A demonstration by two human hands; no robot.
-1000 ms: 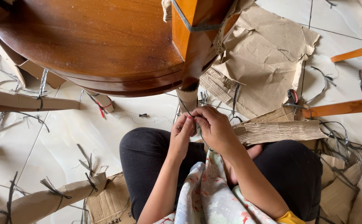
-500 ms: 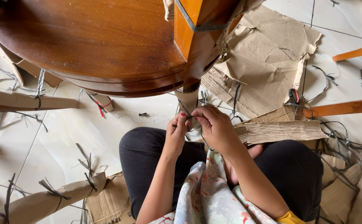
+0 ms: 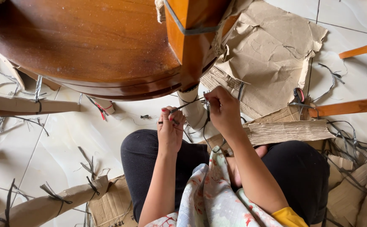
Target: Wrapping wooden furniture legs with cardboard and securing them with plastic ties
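Centrally, left hand [image 3: 169, 128] and right hand [image 3: 222, 110] each pinch a dark strap [image 3: 188, 104], stretched taut between them, rising slightly rightward, beside the wrapped leg [image 3: 193, 110].

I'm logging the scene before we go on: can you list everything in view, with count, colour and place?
Round table: one, dark brown wood, top left.
Table leg: one, orange-brown, top centre, banded by a grey strap.
Wrapped leg end: one, pale, between the hands.
Strap: one, dark, stretched between the hands.
Cardboard sheets: several, brown, upper right.
Wrapped cardboard pieces: two, brown, left.
Wooden bars: two, orange, right.
Cut straps: many, dark, on the white tiles.
Left hand: pinches the strap.
Right hand: grips the strap.
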